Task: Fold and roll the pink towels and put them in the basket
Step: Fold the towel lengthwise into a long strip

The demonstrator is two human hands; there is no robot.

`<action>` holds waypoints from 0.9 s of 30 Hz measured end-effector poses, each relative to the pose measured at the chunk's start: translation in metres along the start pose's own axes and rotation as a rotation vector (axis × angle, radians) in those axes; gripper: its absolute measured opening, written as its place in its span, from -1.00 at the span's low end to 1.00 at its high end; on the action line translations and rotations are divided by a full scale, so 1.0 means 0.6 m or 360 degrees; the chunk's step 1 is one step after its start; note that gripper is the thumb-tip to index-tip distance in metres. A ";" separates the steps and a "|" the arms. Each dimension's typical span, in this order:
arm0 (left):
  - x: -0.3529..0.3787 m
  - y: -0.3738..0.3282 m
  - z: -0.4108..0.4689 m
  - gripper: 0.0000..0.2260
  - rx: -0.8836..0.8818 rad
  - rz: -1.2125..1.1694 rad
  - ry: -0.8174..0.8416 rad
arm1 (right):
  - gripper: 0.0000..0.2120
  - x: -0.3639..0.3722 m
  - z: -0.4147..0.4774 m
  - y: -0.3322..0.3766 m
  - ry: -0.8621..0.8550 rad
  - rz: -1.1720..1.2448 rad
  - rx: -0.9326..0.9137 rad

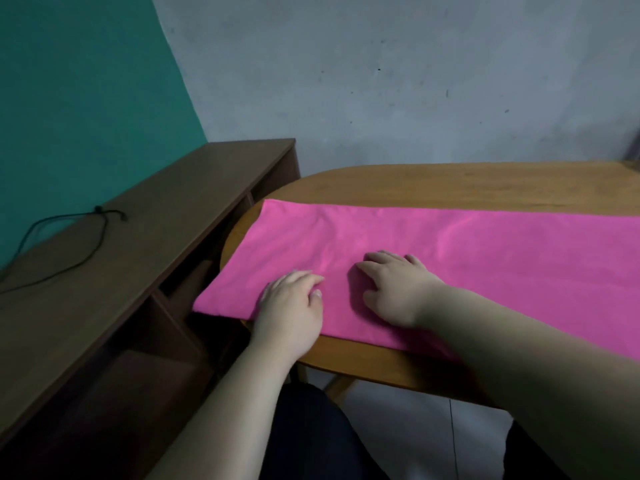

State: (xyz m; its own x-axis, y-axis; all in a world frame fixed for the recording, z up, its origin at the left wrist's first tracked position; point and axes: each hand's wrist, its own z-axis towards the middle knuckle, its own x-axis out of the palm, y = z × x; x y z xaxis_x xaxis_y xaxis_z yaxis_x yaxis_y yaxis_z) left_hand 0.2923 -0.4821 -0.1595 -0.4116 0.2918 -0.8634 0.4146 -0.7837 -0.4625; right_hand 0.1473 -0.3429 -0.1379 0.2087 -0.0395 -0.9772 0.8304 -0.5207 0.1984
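A pink towel [467, 251] lies folded into a long strip across the wooden table [450, 183], running from the table's rounded left end off the right edge of the view. Its left end hangs slightly over the table's edge. My left hand [291, 306] rests flat on the towel near its front left corner, fingers loosely bent. My right hand [394, 289] presses on the towel just to the right, fingers spread and slightly bent. Neither hand grips the cloth. No basket is in view.
A dark brown shelf unit [145, 244] stands to the left of the table, against a teal wall, with a black cable [69, 237] lying on its top. A grey wall rises behind the table. My dark-clothed lap [311, 438] is below the table's front edge.
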 end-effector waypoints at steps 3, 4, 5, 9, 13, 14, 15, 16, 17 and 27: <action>-0.026 0.046 -0.002 -0.71 -0.0265 -0.0050 -0.0161 | -0.44 0.013 0.014 -0.003 -0.0026 0.0039 -0.0062; -0.037 0.059 -0.001 -0.71 -0.0340 -0.0047 -0.0196 | -0.44 0.019 0.015 -0.005 -0.0030 0.0017 -0.0069; -0.048 0.072 0.001 -0.69 -0.0426 -0.0029 -0.0207 | -0.43 0.024 0.015 -0.006 -0.0026 -0.0013 -0.0072; -0.087 0.109 0.013 -0.60 -0.0831 -0.0120 -0.0231 | -0.42 0.028 0.015 -0.003 -0.0017 -0.0086 -0.0078; -0.090 0.132 0.014 -0.58 -0.1073 -0.0427 -0.0362 | -0.26 0.028 0.014 0.000 -0.0042 -0.0092 -0.0063; -0.083 0.132 0.010 -0.61 -0.1057 -0.0458 -0.0410 | -0.23 0.030 0.014 -0.001 -0.0050 -0.0091 -0.0058; -0.076 0.132 0.006 -0.62 -0.1030 -0.0456 -0.0466 | -0.21 0.031 0.015 -0.002 -0.0059 -0.0091 -0.0056; -0.071 0.132 0.002 -0.63 -0.0996 -0.0439 -0.0527 | -0.19 0.032 0.017 -0.003 -0.0070 -0.0087 -0.0054; -0.069 0.132 0.001 -0.63 -0.0964 -0.0418 -0.0575 | -0.19 0.032 0.018 -0.004 -0.0074 -0.0085 -0.0051; -0.109 0.188 0.008 -0.73 -0.0922 -0.1181 -0.0527 | -0.29 0.034 0.020 -0.007 -0.0064 -0.0076 -0.0034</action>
State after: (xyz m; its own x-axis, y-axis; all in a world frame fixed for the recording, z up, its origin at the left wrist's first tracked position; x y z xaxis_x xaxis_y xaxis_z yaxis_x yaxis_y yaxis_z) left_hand 0.3624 -0.5924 -0.1544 -0.8959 0.3626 -0.2567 0.2562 -0.0506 -0.9653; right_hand 0.1418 -0.3519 -0.1594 0.1480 -0.0494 -0.9878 0.8498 -0.5045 0.1526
